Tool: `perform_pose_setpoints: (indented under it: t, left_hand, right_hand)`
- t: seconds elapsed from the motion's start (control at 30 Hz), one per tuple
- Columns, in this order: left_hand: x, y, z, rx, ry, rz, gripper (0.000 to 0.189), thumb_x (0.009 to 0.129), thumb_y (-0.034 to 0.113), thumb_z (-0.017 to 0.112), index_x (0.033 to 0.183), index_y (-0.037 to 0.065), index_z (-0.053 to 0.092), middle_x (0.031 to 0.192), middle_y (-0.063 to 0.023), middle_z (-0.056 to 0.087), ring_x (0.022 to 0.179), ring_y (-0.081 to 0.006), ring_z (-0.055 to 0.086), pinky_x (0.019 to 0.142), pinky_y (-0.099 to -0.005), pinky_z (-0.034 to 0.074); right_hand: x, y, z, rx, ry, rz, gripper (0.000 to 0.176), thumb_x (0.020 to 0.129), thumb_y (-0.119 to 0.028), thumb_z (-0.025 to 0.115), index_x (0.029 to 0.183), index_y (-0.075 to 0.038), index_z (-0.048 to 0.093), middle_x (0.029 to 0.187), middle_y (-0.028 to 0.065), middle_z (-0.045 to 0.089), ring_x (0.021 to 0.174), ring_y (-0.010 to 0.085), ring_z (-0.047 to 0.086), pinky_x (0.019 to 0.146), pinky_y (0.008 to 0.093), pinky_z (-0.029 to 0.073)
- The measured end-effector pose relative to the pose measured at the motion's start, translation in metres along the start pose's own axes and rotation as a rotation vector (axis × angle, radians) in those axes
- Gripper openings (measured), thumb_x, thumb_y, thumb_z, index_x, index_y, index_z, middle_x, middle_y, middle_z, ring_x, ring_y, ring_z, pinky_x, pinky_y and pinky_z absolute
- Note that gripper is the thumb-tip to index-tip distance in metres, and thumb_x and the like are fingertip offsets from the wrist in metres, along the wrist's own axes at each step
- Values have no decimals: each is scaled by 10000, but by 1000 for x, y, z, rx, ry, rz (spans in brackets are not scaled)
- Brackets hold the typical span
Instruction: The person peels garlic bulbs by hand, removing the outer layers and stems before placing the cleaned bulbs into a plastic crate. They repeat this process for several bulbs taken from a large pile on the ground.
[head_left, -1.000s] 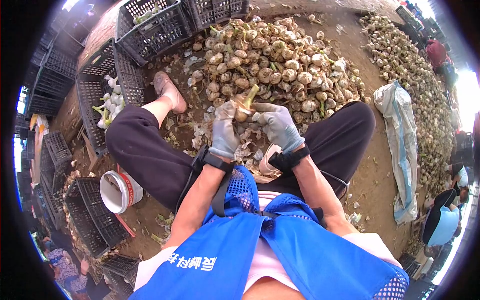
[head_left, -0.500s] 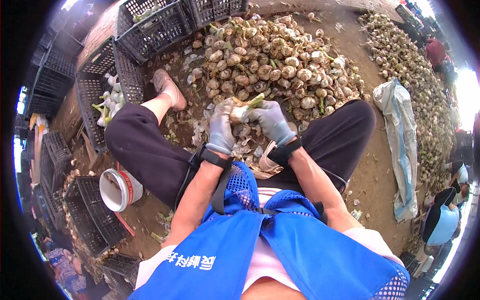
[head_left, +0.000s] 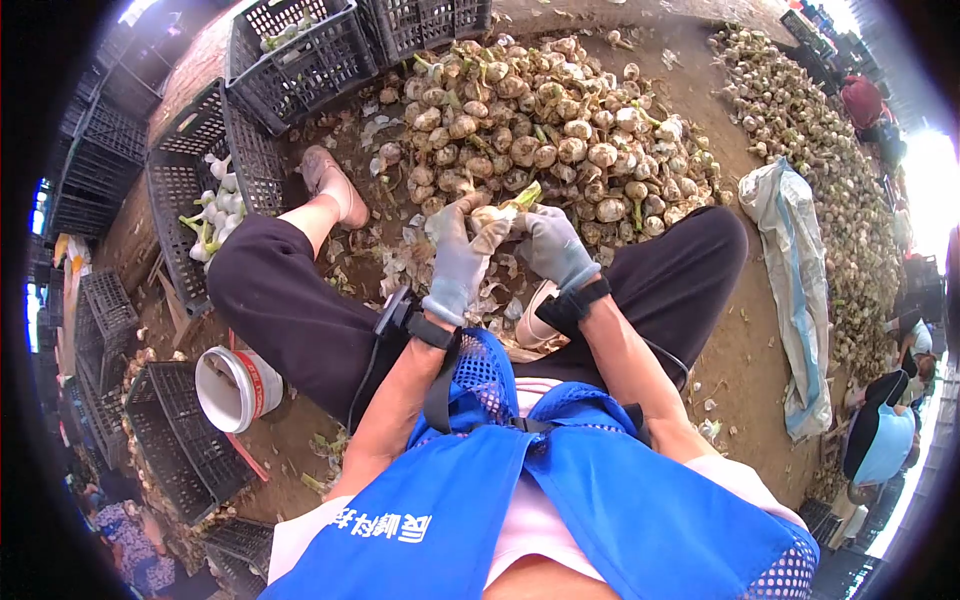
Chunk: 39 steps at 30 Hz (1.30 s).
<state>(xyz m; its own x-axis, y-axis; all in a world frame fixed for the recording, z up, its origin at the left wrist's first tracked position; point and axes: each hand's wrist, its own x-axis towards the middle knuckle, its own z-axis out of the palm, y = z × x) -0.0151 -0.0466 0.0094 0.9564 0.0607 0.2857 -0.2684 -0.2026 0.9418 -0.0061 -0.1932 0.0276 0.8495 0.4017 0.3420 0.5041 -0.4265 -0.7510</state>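
My left hand, in a grey glove, is closed around a garlic bulb in front of my lap. The bulb has loose, papery skin and a short green stem pointing up to the right. My gloved right hand pinches the same bulb near the base of the stem. Its fingertips are partly hidden, and I cannot make out whether a tool is in them. Just beyond both hands lies a large heap of unpeeled, dirty garlic. Shed skins litter the ground below.
At my left, a black crate contains clean white garlic. More crates stand behind it. A white bucket sits beside my left knee. On the right lie a plastic sack and a long garlic pile; other people sit beyond.
The garlic bulb has turned in my hands, showing more of its papery side. My left hand has opened out somewhat around it, and the camera view has shifted slightly.
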Motion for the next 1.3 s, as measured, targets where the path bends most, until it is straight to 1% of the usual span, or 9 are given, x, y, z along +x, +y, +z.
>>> perform_pose_setpoints:
  t: [0.1,0.27,0.33,0.53,0.6,0.73,0.87,0.97,1.3]
  left_hand:
    - [2,27,-28,-704,-98,-628,297,879,311,545,1035,59,529,812,-37,593,689,-69,565,437,-218,449]
    - [5,-5,-33,307,-272,530,285,768,-28,384,950,91,567,759,-41,598,611,-126,560,484,-219,458]
    - [8,-8,-22,-498,178,-744,226,794,-31,444,961,74,554,773,-48,590,618,-135,562,531,-212,471]
    - [-8,-16,11,-430,-31,-236,224,937,170,412,1072,25,517,1032,-80,560,940,-168,542,832,-260,442]
    - [2,-9,-10,-695,-169,-417,259,949,193,379,1078,9,505,1012,-80,573,923,-162,553,819,-271,452]
    - [3,-27,-1,-836,-202,-555,308,950,261,400,1060,0,521,989,-72,580,910,-154,558,823,-292,456]
    - [10,-7,-9,39,-263,65,207,877,183,558,1028,41,562,920,-23,553,881,-130,537,824,-250,428]
    - [-1,-4,-7,-264,-307,-241,180,828,129,608,985,47,573,799,8,539,747,-89,523,675,-208,429]
    - [-2,-18,1,-365,-177,-475,136,827,100,589,935,19,581,798,2,575,672,-65,508,584,-211,424]
  right_hand:
    - [2,-5,10,928,168,608,200,728,10,569,917,41,629,861,63,647,727,115,601,685,237,483]
    - [-1,3,13,1116,69,683,218,731,5,555,931,47,629,831,57,647,689,102,589,652,237,478]
    - [2,1,15,892,187,650,225,735,3,546,940,46,628,808,48,645,647,97,575,620,241,471]
    - [-2,-15,32,34,232,416,158,774,13,484,846,40,622,731,116,630,643,133,579,587,260,455]
    - [-2,-34,12,899,248,730,169,753,14,511,868,15,635,771,129,644,664,152,602,603,258,466]
    - [-21,27,14,241,54,212,134,704,29,555,798,14,650,801,90,655,703,169,635,640,256,503]
    - [-3,-9,0,1078,246,856,165,686,3,554,821,-5,649,803,155,632,723,263,632,658,300,500]
    - [-1,-4,5,-152,168,312,128,700,-59,528,787,-12,609,803,185,582,760,350,588,685,380,483]
    - [3,-29,5,-701,122,212,152,674,-152,614,779,-42,611,1045,89,580,982,250,532,771,383,426]
